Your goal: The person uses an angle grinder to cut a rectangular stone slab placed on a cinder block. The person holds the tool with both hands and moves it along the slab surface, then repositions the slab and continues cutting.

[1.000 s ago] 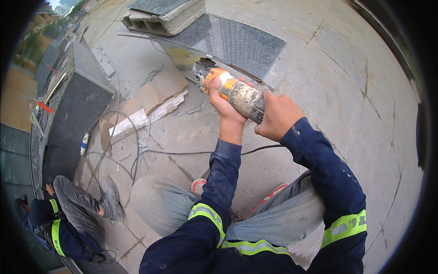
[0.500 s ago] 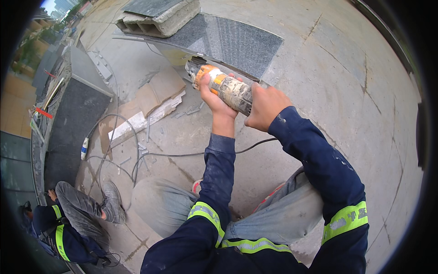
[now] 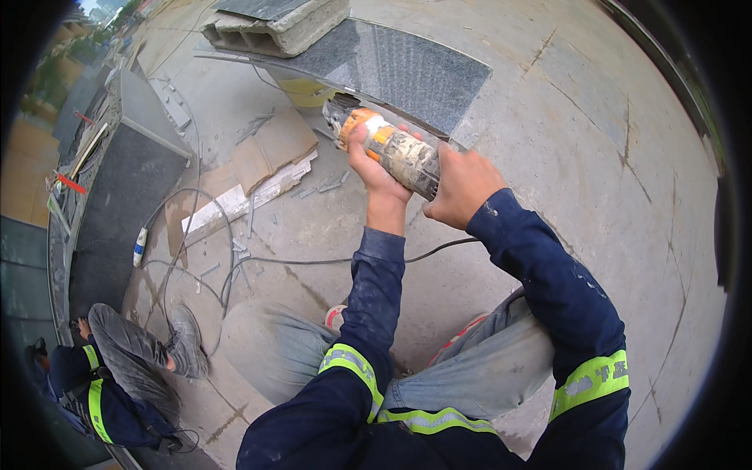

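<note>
A dusty orange and grey angle grinder (image 3: 403, 154) lies across both my hands, its head at the near edge of a speckled grey stone slab (image 3: 427, 74). My left hand (image 3: 384, 186) is wrapped around the front of the body from below, just behind the head. The rear end is gripped by my right hand (image 3: 468, 182), close to the slab's right corner. The head covers its own disc, so I cannot tell whether the disc touches the stone. A hollow concrete block (image 3: 294, 37) sits on the slab's left part.
Cardboard (image 3: 274, 149) and a white strip (image 3: 215, 215) lie on the concrete floor among offcuts. A dark cable (image 3: 313, 261) loops leftward. A white and blue tube (image 3: 140, 247) leans by a dark stone panel (image 3: 110, 196). Another person (image 3: 117, 392) sits at lower left.
The whole view has shifted slightly. Both hands keep the same grip, and the grinder stays at nearly the same place along the slab's edge.
</note>
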